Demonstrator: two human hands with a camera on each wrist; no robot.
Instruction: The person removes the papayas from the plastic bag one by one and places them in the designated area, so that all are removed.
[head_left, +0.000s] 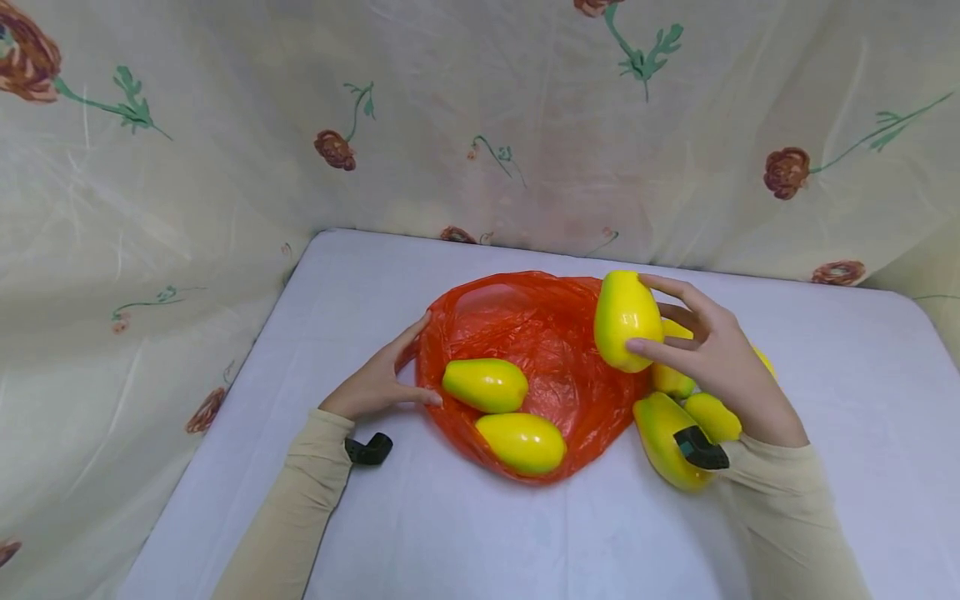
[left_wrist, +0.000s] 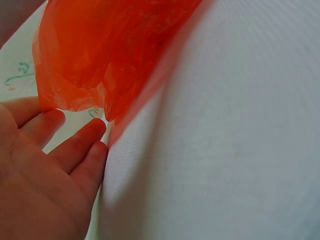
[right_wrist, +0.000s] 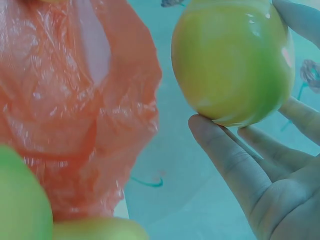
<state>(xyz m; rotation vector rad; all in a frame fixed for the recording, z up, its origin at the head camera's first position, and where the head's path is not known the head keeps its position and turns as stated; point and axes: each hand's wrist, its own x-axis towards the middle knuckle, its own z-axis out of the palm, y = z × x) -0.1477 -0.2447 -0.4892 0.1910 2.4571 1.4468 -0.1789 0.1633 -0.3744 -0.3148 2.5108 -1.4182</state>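
Note:
A red plastic bag [head_left: 551, 358] lies spread wide on the table, with one glossy yellow papaya [head_left: 486, 385] in it and a second papaya [head_left: 521, 443] nearer its front edge. At the bag's left rim is my left hand [head_left: 375, 379], its thumb and fingers spread apart. In the left wrist view, its fairly straight fingers [left_wrist: 82, 142] touch the red film. Above the bag's right edge, my right hand [head_left: 705, 342] holds another yellow-green papaya [head_left: 626, 321] between thumb and fingers. The right wrist view shows this papaya [right_wrist: 232, 65] close up, with the fingertips on its lower side.
Several more yellow fruits, including a larger greenish-yellow one [head_left: 667, 442] and a small lumpy one [head_left: 712, 415], lie right of the bag, partly under my right arm. A white cloth covers the table [head_left: 480, 542]. A flowered curtain [head_left: 420, 125] hangs behind.

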